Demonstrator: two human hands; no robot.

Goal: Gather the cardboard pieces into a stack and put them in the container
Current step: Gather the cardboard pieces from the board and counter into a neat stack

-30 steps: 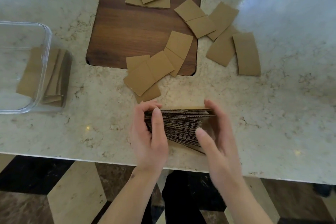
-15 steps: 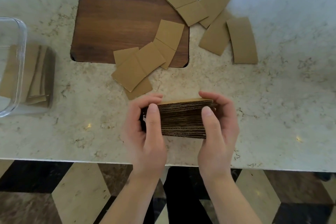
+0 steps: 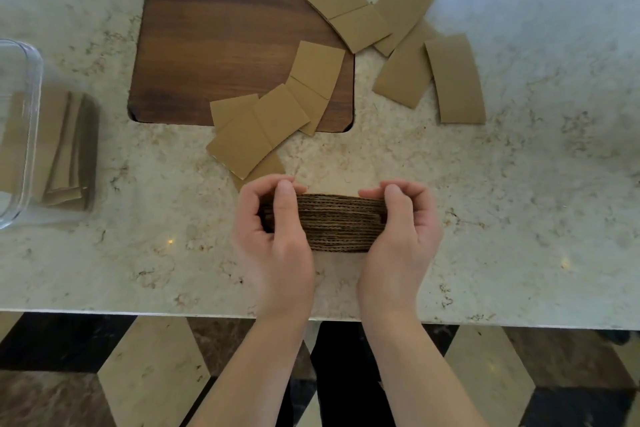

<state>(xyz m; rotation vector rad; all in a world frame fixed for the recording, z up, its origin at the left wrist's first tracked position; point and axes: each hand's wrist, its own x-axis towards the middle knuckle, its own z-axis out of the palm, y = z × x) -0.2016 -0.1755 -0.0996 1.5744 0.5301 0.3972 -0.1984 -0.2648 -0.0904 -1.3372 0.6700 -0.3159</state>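
Both hands — left [image 3: 277,236], right [image 3: 398,236] — clamped on ends of cardboard stack [image 3: 341,224], near bench [image 3: 519,218] front edge. Loose pieces [image 3: 258,135] beyond stack, partly on wooden board [image 3: 214,55]. Glass container [image 3: 20,135] far left of stack, cardboard inside.

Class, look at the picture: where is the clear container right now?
The clear container sits at the head view's far left edge on the marble counter, left of the wooden board, already holding some cardboard pieces.

No readable text, labels, nos. or signs anywhere. Cardboard pieces [image 3: 453,80] are plain brown, no print. Glass container [image 3: 20,135] unmarked too.
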